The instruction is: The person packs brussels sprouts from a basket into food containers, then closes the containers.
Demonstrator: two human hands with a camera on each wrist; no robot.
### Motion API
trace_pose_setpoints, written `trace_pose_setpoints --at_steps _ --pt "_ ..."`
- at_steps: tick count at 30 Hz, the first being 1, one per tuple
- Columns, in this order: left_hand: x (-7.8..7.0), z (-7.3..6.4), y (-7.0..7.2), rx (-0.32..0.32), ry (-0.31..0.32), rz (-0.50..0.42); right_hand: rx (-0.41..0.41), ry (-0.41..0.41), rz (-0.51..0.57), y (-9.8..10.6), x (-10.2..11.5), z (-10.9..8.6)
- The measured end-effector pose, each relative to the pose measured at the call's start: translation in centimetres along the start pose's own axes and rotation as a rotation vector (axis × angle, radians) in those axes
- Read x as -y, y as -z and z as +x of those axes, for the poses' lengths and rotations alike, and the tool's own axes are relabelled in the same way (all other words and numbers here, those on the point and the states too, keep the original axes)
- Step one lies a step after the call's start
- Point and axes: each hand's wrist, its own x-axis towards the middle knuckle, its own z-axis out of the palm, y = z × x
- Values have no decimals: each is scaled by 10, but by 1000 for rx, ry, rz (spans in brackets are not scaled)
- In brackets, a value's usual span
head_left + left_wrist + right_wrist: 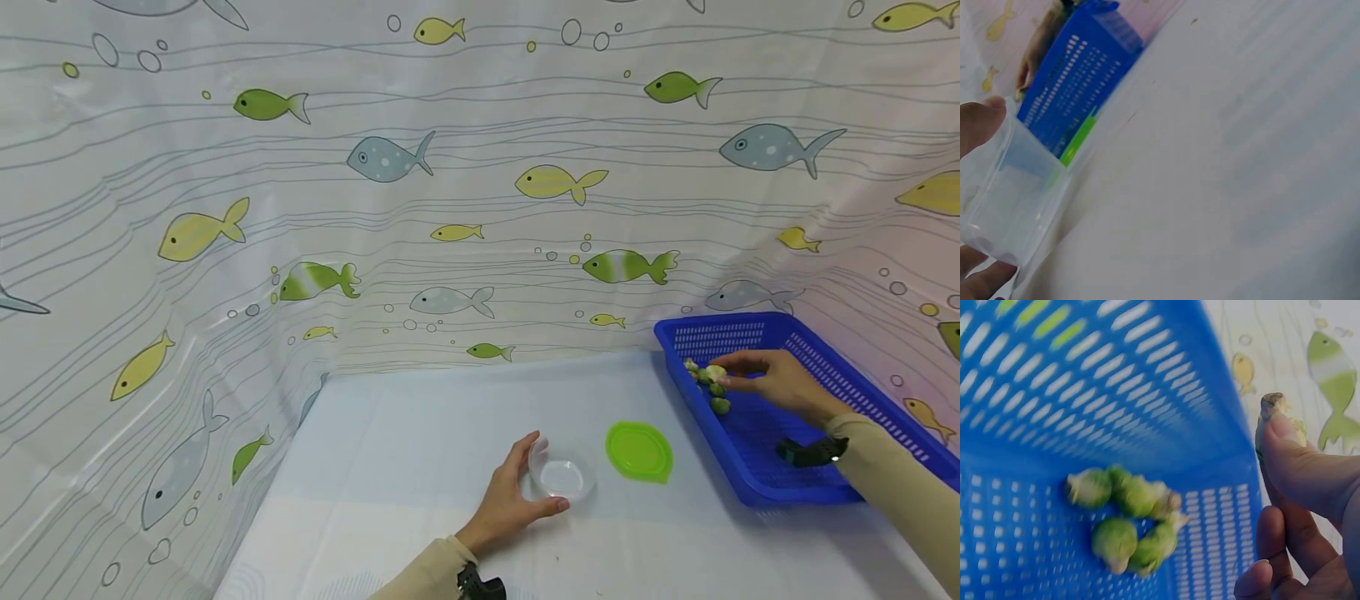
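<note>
My left hand (504,507) grips a clear plastic cup (564,480) on the white table, thumb on the near side and fingers on the far side. In the left wrist view the translucent wall of the cup (1022,187) shows between thumb and fingers. My right hand (787,387) is over the blue basket (738,479), pinching a Brussels sprout (1272,409) between thumb and fingers. Its brown cut stem points up in the right wrist view. Several more green Brussels sprouts (1114,540) lie in a cluster in the basket, by its left wall.
A bright green lid (640,451) with a small tab lies flat between the cup and the basket. Behind the white table (405,442) hangs a sheet (495,267) printed with fish. The basket has raised, perforated walls and stands at the table's right side.
</note>
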Motion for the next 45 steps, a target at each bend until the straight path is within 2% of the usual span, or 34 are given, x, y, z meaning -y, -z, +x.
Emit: trace_pose_setpoints --at_steps 8,24,30,38,45 --pt "1 -1 0 -5 10 -2 6 26 78 -6 26 3" --pt "1 2 1 -6 6 -7 36 128 121 -28 67 18" --pt "1 2 2 -10 -1 -9 89 180 180 -44 83 24" --pt "1 3 3 -9 3 -23 187 170 212 -68 110 25" --pt "0 2 3 -6 14 -27 232 197 231 -90 123 27"
